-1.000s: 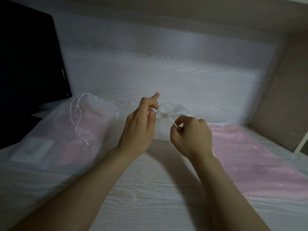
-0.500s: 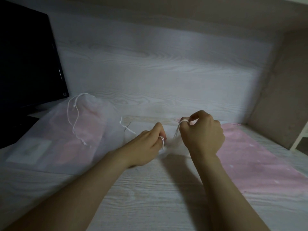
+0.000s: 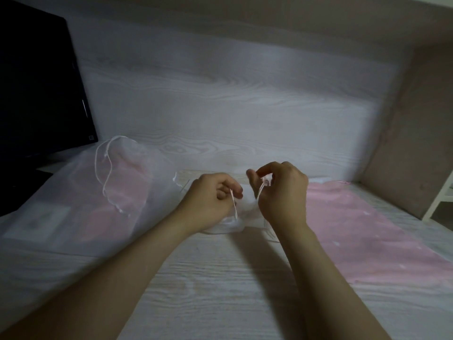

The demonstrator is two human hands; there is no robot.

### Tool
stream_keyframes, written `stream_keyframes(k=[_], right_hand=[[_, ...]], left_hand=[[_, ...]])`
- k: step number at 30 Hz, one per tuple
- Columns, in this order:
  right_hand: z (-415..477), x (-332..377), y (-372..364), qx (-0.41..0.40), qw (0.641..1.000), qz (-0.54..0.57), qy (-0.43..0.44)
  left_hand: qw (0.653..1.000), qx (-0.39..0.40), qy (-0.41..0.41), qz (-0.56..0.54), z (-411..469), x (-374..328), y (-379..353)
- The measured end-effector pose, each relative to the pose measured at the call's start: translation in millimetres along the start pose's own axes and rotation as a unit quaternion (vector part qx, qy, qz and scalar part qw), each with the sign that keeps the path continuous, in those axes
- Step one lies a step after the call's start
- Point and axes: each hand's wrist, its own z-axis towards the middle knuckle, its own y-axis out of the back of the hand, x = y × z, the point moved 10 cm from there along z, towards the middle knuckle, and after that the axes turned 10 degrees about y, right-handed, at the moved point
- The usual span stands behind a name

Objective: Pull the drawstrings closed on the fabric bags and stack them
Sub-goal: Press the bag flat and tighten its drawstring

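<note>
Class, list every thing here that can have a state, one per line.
Left hand, pinching a white cord.
Right hand, pinching the other cord.
Small sheer bag, bunched between the hands.
Large sheer bag, lying down, drawstring slack.
Pink cloth, lying flat.
Screen, dark.

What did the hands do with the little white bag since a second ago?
The left hand came down, its raised finger now curled, and the small white bag came lower and nearer, bunched between both hands. The right hand and the left keep pinching the drawstrings. The big sheer bag and the pink fabric stayed put.
</note>
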Motion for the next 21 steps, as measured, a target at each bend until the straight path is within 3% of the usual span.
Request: stream_keyframes(k=[3, 8, 14, 18, 21], right_hand=[[-3, 4, -21, 0.097, 0.995, 0.027, 0.001], [-23, -4, -50, 0.239, 0.961, 0.103, -0.097], [-30, -10, -48, 0.225, 0.920, 0.253, -0.199], [-30, 0, -51, 0.247, 0.894, 0.319, -0.193], [-35, 12, -59, 0.286, 0.850, 0.396, -0.198]], left_hand=[[0.989, -0.009, 0.074, -0.127, 4, 9, 6], [0.952, 0.018, 0.158, -0.260, 1, 27, 0], [0.971, 0.075, 0.170, -0.148, -1, 26, -11], [0.975, 0.100, 0.157, -0.123, -1, 20, -10], [0.977, 0.100, 0.136, -0.128, -1, 16, -5]])
